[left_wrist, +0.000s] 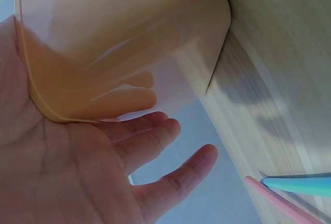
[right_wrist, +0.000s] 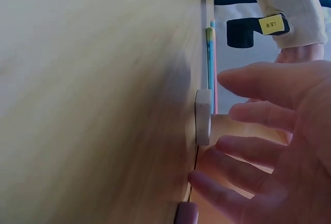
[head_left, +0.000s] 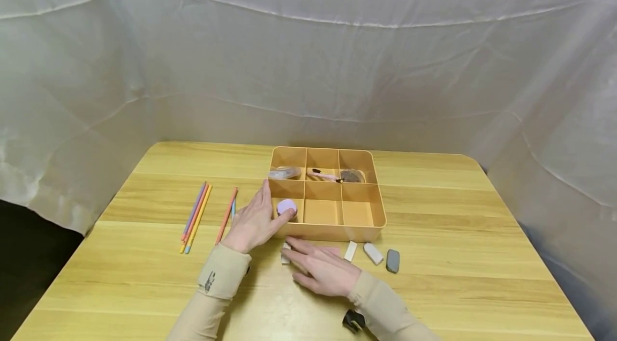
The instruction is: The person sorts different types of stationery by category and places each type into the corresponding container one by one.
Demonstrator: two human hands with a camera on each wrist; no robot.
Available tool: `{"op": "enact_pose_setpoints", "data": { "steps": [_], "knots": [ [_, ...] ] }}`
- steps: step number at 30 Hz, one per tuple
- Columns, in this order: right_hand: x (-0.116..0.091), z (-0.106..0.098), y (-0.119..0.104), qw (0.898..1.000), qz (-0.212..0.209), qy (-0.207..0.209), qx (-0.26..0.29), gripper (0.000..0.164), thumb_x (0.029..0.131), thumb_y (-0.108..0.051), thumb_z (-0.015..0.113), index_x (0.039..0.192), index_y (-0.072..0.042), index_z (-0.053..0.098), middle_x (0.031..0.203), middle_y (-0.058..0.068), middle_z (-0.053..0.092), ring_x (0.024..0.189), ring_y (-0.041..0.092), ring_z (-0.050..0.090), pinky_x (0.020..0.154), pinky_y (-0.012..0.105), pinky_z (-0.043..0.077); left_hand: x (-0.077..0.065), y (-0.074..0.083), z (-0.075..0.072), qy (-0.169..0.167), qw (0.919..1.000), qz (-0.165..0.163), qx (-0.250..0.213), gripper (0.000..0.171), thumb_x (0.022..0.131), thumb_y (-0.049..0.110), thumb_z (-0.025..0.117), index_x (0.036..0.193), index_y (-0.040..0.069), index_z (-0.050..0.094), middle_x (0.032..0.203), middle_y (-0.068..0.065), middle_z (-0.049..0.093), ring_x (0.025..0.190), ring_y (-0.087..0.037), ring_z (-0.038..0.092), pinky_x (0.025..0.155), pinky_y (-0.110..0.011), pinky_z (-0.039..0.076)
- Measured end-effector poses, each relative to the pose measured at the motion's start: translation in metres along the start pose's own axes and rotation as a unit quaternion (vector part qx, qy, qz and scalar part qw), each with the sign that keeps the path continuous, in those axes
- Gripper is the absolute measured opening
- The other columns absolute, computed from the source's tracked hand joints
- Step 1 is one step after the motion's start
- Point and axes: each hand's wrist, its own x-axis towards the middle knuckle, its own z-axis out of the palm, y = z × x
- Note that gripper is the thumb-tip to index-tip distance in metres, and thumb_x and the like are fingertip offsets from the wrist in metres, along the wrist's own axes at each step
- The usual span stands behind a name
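Just right of our left hand (head_left: 254, 221): orange divided box (head_left: 328, 232), purple round-topped item (head_left: 286, 205) inside by our thumb | we rest the left palm against the box rim, fingers extended | our right hand (head_left: 325, 270) spread beside a white block (right_wrist: 202, 118), contact unclear | pencils (head_left: 199, 215) left of both hands on the table (head_left: 458, 244)

White block (head_left: 285, 260) partly behind right fingers (head_left: 298, 258)

Lt-grey fabric curtain (head_left: 328, 73) hangs behind the wood-grain tbl (head_left: 448, 234) & along its L and R sides. On the L lies a grp of coloured pencils (head_left: 194, 217), w/ a red pencil (head_left: 226, 216) & partly hidden blue pencil (head_left: 233, 208) just R. Near R: dk-grey block (head_left: 392, 261) beside white block (head_left: 373, 254).
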Motion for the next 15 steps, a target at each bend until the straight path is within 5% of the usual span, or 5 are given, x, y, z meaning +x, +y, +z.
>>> {"op": "enact_pose_setpoints", "data": {
  "steps": [15],
  "knots": [
    [0.018,0.003,-0.005,0.999,0.032,0.021,-0.031,0.044,0.094,-0.029,0.071,0.133,-0.009,0.063,0.143,0.015,0.059,0.131,0.028,0.058,0.109,0.039,0.050,0.000,0.000,0.001,0.000,1.0000,-0.005,0.000,0.103,0.099,0.064,0.046,0.159,-0.004,-0.004,0.168,-0.023,0.013,0.153,-0.039,0.027,0.113,-0.064,0.037]
  ]
}}
